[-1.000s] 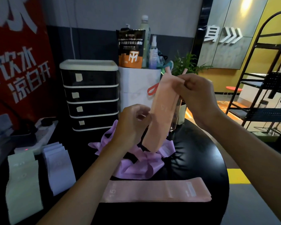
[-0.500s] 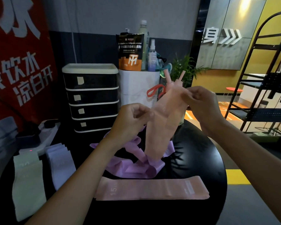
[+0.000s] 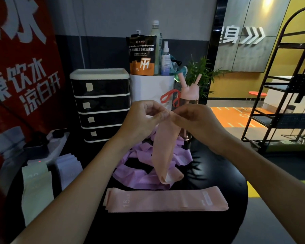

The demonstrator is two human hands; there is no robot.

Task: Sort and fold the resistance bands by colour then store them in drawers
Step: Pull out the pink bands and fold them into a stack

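Observation:
A pink resistance band (image 3: 163,152) hangs from both hands above the black round table (image 3: 217,173). My left hand (image 3: 144,117) and my right hand (image 3: 192,120) pinch its top edge side by side. Its lower end touches a loose heap of purple bands (image 3: 141,175). Flat pink bands (image 3: 165,199) lie stacked near the table's front. At the left lie pale green bands (image 3: 36,187) and lavender bands (image 3: 69,169). The black drawer unit (image 3: 100,104) stands behind, all drawers closed.
A white box (image 3: 151,88) with a powder pouch, bottles and a spray stands beside the drawers. A pink bottle (image 3: 188,95) with a red loop is behind my hands. A power strip (image 3: 55,138) lies at the left. A black metal rack (image 3: 280,103) stands right.
My right hand has come down and left until it meets my left hand at the band's top. The pink band, held slanting before, now hangs straight down.

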